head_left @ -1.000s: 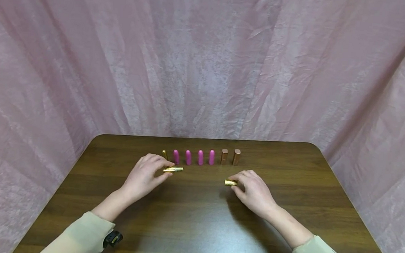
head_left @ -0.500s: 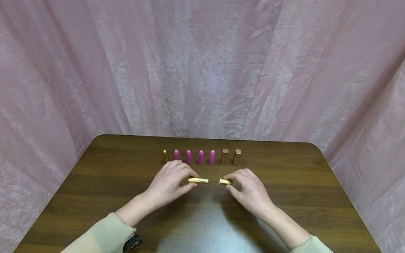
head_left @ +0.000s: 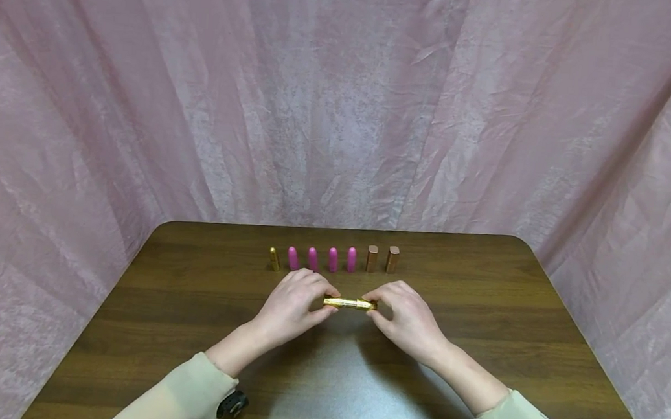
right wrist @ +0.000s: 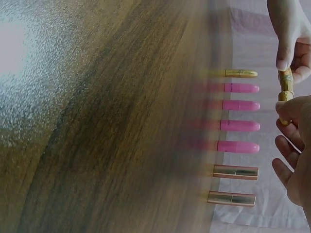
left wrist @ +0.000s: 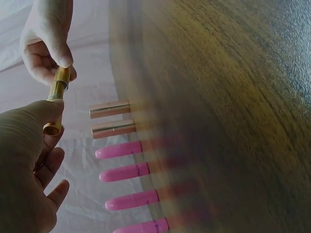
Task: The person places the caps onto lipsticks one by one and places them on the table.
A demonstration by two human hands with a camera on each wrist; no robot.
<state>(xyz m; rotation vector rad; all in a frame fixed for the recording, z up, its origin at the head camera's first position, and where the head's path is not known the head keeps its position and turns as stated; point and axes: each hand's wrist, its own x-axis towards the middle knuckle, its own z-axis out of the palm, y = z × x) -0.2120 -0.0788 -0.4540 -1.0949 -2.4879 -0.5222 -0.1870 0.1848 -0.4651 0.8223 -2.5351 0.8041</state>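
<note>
My left hand (head_left: 290, 307) pinches the base of a gold lipstick tube (head_left: 348, 303) between thumb and fingertips, level above the table. From the other side my right hand (head_left: 409, 322) pinches its gold cap (head_left: 367, 305). Tube and cap lie in one line, the cap's mouth over the tube's inner end. In the left wrist view a shiny narrower stretch of the tube (left wrist: 56, 91) shows between the two hands. How far the cap sits over the tube is hard to tell. Fingers partly cover both outer ends.
Behind the hands a row of lipsticks stands upright on the wooden table (head_left: 190, 277): a slim gold one (head_left: 274, 259) at left, several pink ones (head_left: 333, 260), then two rose-gold square ones (head_left: 392, 260) at right. Pink curtains (head_left: 343, 106) hang behind the table.
My left hand has carried the gold tube rightward from near the row's left end. The right hand has shifted slightly left. The tube and cap, apart before, now meet end to end.
</note>
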